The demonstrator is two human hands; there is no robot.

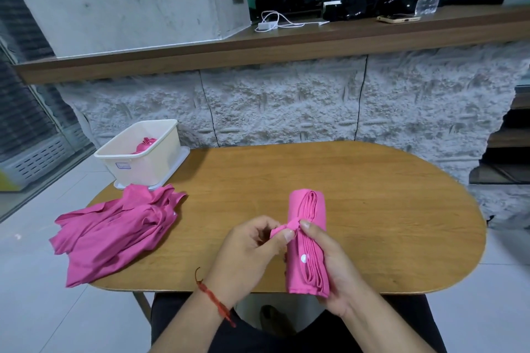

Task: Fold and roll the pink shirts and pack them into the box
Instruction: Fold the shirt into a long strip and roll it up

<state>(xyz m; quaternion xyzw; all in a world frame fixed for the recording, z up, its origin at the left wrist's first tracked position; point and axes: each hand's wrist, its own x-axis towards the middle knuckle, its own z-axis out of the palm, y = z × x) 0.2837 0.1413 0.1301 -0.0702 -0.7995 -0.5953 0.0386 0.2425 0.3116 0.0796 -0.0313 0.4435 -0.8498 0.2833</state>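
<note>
The rolled pink shirt [308,238] is a snug bundle with its layered edges showing on top. It lies lengthwise at the near edge of the counter [372,195], cupped in the right hand [329,266], while the left hand [252,249] pinches a little flap of it. The pile of pink shirts [114,232] sits crumpled at the counter's left end, drooping over the edge. The cream box [149,163] is just behind the pile, with another pink shirt [144,146] inside.

Rolled pink cotton shirt [307,241] on oval wooden table [387,209]: right hand [329,272] grips roll; left hand [252,252] pinches flap.
</note>
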